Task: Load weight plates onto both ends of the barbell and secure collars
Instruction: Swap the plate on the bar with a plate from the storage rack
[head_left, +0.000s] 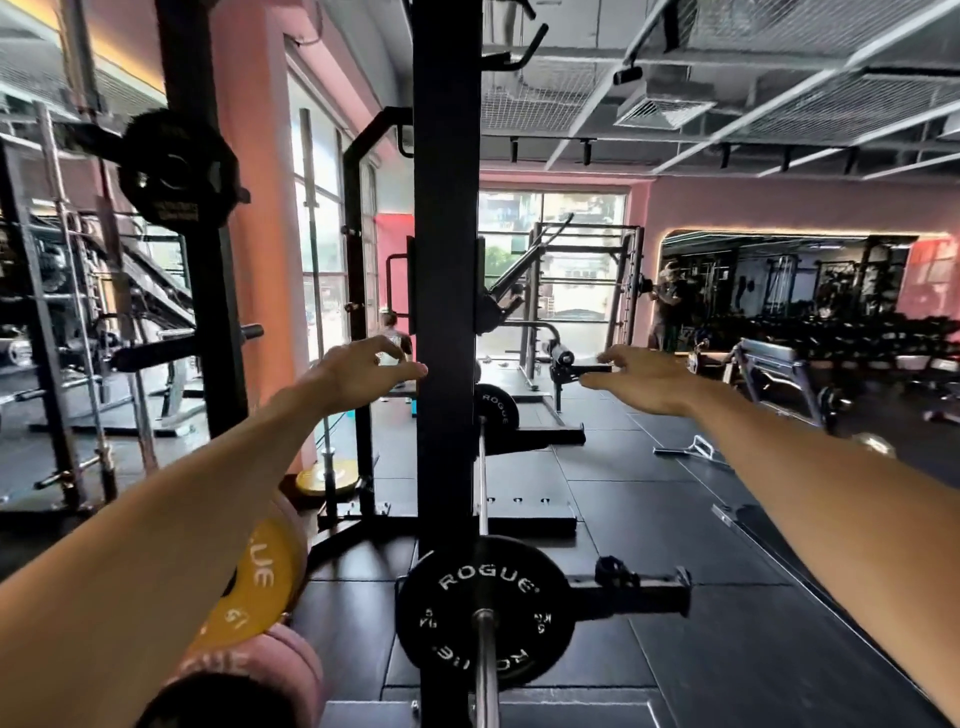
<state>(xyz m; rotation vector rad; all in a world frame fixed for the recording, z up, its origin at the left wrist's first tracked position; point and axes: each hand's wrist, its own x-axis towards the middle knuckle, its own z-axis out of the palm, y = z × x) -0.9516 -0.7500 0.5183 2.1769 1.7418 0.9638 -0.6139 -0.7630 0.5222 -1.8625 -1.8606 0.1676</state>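
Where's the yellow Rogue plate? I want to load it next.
In the head view, the yellow plate sits lower left, under the left forearm, left of the black plate.

Commercial gym — squat racks (447, 312), Rogue weight plates (485, 613), dumbbell rows (831, 338), rubber flooring (649, 499)

The black rack post (447, 312) stands dead centre between the two hands, the left hand (363, 371) close against its left face and the right hand (641, 379) well off to its right in open air. Low beside the post, the black plate (485, 613) on the barbell (483, 670) blocks the way. Left of the post, a yellow plate (260, 577) crowds the space under the left forearm.
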